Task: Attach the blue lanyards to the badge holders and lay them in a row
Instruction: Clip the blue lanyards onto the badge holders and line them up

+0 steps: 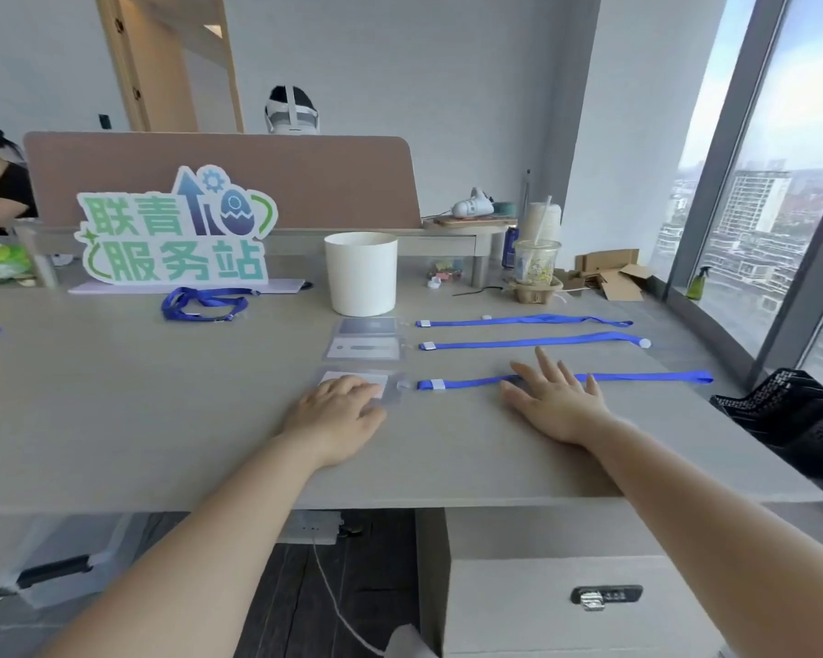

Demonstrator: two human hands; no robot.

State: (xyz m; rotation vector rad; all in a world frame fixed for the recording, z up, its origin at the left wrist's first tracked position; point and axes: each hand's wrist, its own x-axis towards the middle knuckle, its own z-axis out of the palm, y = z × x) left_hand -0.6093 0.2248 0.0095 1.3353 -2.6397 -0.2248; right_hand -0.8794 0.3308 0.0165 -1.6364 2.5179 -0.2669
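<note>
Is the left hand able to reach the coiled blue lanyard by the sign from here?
Probably yes: only bare table lies between the left hand and the coiled lanyard, though the arm must stretch forward.

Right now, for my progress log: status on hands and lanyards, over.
Left hand resting on nearest badge holder. Right hand open, flat on nearest lanyard. Three sets in row; coiled lanyard loose by sign. Nothing blocking.

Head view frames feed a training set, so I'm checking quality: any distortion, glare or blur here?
Head view: wide-angle bending tilts the window frame and door frame; soft daylight, only faint shadows beside the left hand and right hand; clear badge holders look washed out; whole image slightly soft.
</note>
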